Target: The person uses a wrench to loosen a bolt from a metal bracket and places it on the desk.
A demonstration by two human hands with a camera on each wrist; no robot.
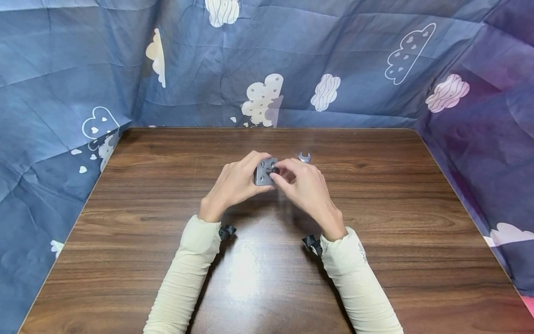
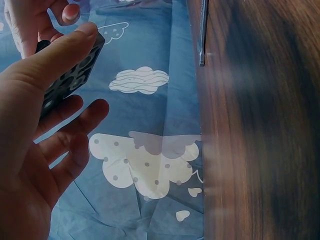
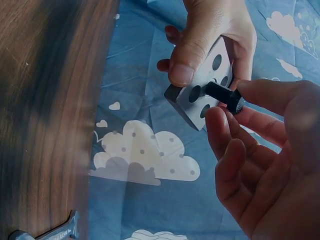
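My left hand (image 1: 234,180) holds a grey metal block (image 3: 204,79) by its edges, thumb along one side and fingers behind. Several round holes pass through the block's face, which is tilted up off the table. With thumb and fingertips my right hand (image 1: 308,186) pinches the head of a black bolt (image 3: 220,93). The bolt's threaded end points at the block and sits right at the middle of its face. Much of the thread shows outside the block in the right wrist view. In the left wrist view, the left thumb covers part of the block.
An open-end wrench (image 1: 304,157) lies on the wooden table (image 1: 396,208) just beyond the right hand. Blue cloth (image 1: 200,69) with cloud prints hangs behind and along both sides of the table. Black camera mounts (image 1: 227,232) sit at both wrists.
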